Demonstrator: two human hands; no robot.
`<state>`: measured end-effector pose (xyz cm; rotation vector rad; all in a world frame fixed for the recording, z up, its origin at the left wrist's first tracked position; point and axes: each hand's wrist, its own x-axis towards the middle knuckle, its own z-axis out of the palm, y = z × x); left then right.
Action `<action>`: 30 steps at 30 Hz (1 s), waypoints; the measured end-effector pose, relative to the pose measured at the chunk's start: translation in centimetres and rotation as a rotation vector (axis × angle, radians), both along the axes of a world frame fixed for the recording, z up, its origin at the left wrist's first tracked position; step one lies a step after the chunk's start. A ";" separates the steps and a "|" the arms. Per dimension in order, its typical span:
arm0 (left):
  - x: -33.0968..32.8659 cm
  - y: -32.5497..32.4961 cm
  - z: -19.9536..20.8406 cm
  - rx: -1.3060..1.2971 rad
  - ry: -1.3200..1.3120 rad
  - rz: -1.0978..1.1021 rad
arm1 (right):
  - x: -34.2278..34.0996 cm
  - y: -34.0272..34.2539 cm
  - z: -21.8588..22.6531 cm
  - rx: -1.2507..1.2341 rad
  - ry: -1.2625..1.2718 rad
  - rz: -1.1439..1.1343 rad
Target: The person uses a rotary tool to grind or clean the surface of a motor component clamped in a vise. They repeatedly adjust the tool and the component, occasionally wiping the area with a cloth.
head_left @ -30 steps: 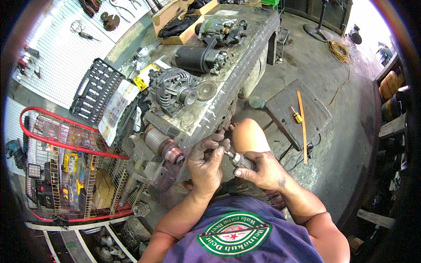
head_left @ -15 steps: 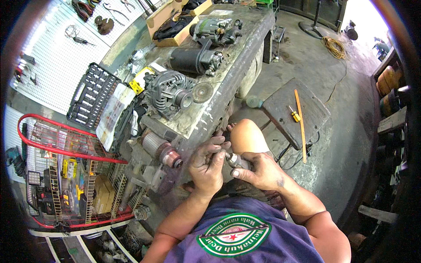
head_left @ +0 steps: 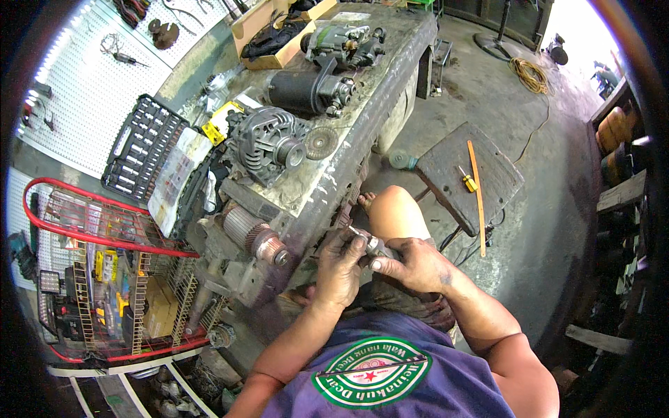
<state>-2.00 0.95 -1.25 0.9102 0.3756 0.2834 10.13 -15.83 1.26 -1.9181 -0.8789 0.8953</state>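
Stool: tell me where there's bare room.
Bare: left of the yellow screwdriver to the edge of the stool, and right of the orange strip to the right corner. Crowded: the middle, where screwdriver and strip lie close.

Open black socket case (head_left: 144, 148), red-railed wire cart (head_left: 111, 242), yellow screwdriver (head_left: 470, 183) on dark stool (head_left: 446, 167), coiled orange cord (head_left: 529, 76)

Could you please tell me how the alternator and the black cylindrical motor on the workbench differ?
Colour: the alternator is grey, while the black cylindrical motor has a black body.
Surface: the alternator's housing is ribbed and slotted; the motor's main body is a smooth, closed cylinder.
Place: the alternator sits nearer the camera, the motor farther along the bench.
Both rest on the workbench.
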 end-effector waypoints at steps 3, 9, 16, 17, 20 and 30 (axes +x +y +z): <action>0.1 0.3 -0.2 0.030 0.003 -0.031 | 0.1 -0.3 -0.1 -0.016 0.063 0.000; -0.3 0.9 -0.4 -0.031 -0.054 -0.103 | -0.3 -0.2 -0.6 0.027 0.047 0.013; -0.9 1.5 -0.6 -0.101 -0.040 -0.170 | -0.3 -0.4 -1.8 0.026 0.113 0.046; -1.0 1.5 -0.7 -0.111 -0.038 -0.179 | -0.4 -0.4 -1.7 0.036 0.121 0.050; -1.0 1.6 -1.2 -0.071 -0.050 -0.172 | -0.3 -0.4 -1.6 -0.041 0.130 0.089; -1.5 1.5 -1.5 -0.130 -0.050 -0.171 | -0.7 -0.3 -3.8 0.061 0.149 0.082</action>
